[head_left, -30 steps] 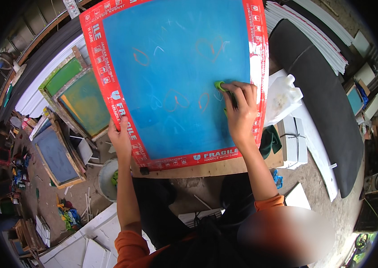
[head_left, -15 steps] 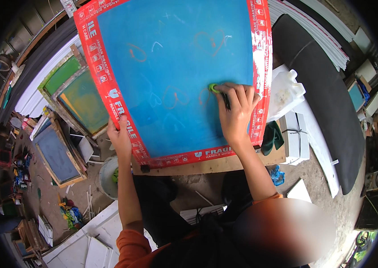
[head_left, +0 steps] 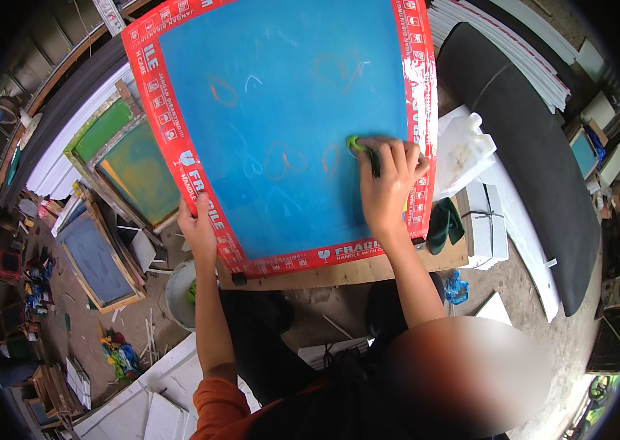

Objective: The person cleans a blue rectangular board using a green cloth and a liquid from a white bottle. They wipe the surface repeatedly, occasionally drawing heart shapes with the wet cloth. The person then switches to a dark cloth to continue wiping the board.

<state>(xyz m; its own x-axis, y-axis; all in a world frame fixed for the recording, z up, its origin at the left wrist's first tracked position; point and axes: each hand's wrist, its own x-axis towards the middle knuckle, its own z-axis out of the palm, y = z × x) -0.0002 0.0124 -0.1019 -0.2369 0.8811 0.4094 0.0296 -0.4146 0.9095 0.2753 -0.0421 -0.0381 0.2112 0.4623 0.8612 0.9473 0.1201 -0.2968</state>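
A blue screen-printing frame (head_left: 280,132) bordered with red-and-white tape lies tilted before me, with faint orange and white hand-drawn marks on its surface. My left hand (head_left: 198,226) grips the taped left border near the lower corner, thumb on top. On the right side of the blue surface, my right hand (head_left: 390,176) has its fingers closed around a small bright-green and dark thing (head_left: 354,144); its exact kind is hard to make out. The green end touches the blue face. Beneath the frame shows the edge of a wooden board (head_left: 317,277).
A white plastic jug (head_left: 464,158) and a dark green cloth (head_left: 445,226) sit to the right, near a strapped stack of white boxes (head_left: 487,220). More printing frames (head_left: 141,172) lean at left. A bucket (head_left: 181,293) stands by my left forearm, and a long black sheet (head_left: 522,154) lies far right.
The frame's right side has shifted slightly leftward. My right hand and the green thing have moved a little on the blue face. My left hand keeps its hold on the border.
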